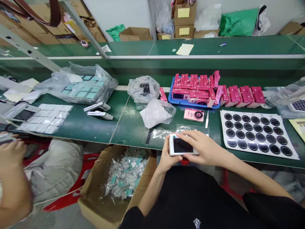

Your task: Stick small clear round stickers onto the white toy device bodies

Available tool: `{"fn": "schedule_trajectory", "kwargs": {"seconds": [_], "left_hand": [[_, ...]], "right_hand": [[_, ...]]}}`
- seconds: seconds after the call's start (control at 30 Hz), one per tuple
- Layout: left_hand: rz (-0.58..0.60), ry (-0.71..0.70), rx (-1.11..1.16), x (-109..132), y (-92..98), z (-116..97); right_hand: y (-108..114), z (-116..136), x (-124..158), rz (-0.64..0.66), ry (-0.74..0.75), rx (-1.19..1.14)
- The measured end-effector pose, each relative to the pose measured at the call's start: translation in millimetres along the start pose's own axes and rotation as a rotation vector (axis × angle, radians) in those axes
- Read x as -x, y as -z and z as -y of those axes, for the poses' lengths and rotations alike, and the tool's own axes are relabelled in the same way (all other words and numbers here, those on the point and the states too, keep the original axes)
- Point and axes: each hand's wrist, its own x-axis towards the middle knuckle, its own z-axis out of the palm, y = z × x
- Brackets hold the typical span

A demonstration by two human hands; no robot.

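Observation:
A small white digital camera (181, 146), its dark screen facing up, is held between both hands above the table's front edge. My left hand (165, 159) wraps round its left side, the thumb along the lower edge. My right hand (206, 147) grips the right side, with fingers across the top edge and the thumb below. Just beyond lie clear plastic film (162, 134), a strip of small black pieces (149, 136) and a pink camera (193, 114) with its round lens ring up. To the right is a white sheet of round black rings (256, 135).
A blue tray (171, 99) of pink cameras stands at the back, with more pink cameras (243, 96) beside it. Plastic bags (157, 113) lie left of it. Below the table, a cardboard box (95, 187) holds film scraps. A co-worker's hand (11, 148) is at far left.

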Motion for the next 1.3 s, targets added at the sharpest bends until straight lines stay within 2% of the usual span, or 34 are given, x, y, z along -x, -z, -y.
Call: {"fn": "schedule_trajectory", "kwargs": {"seconds": [0.1,0.17,0.33,0.4,0.5,0.67,0.8,0.93,1.07,1.13,1.2,1.3], "left_hand": [[0.01,-0.008,0.0,-1.0,0.5,0.1],[0.021,-0.022,-0.009,-1.4,1.0,-1.2],[0.062,-0.015,-0.011,0.2,2.4,-4.7],[0.072,-0.006,-0.016,1.1,2.6,-4.6],[0.052,0.008,-0.027,1.3,2.7,-2.1],[-0.02,-0.002,-0.036,0.3,1.8,3.1],[-0.008,-0.011,-0.041,-1.3,2.1,2.2],[0.009,-0.028,-0.078,-1.7,4.3,-2.8],[0.047,0.006,-0.091,3.6,4.8,-4.7],[0.061,0.03,-0.077,6.2,4.0,-3.4],[0.062,0.043,-0.068,6.7,3.3,-1.2],[0.033,0.021,-0.056,3.6,3.3,2.8]], "right_hand": [[-5.1,-3.3,-1.7,-0.02,0.038,0.068],[-4.0,-9.1,-4.5,-0.043,0.032,0.001],[14.1,-22.4,-14.1,-0.017,-0.195,-0.54],[20.0,-23.6,-15.3,-0.007,-0.274,-0.667],[19.8,-19.1,-11.1,0.013,-0.251,-0.539],[3.9,-5.8,-0.9,0.034,-0.04,-0.106],[-6.6,-5.9,-1.3,0.01,0.01,0.013],[-5.5,-15.5,-5.6,-0.026,0.01,-0.123],[9.7,-27.4,-11.2,-0.019,-0.182,-0.52],[17.2,-30.8,-12.4,0.012,-0.265,-0.633],[21.0,-30.3,-11.1,0.048,-0.266,-0.647],[18.0,-23.3,-5.6,0.094,-0.182,-0.516]]}}
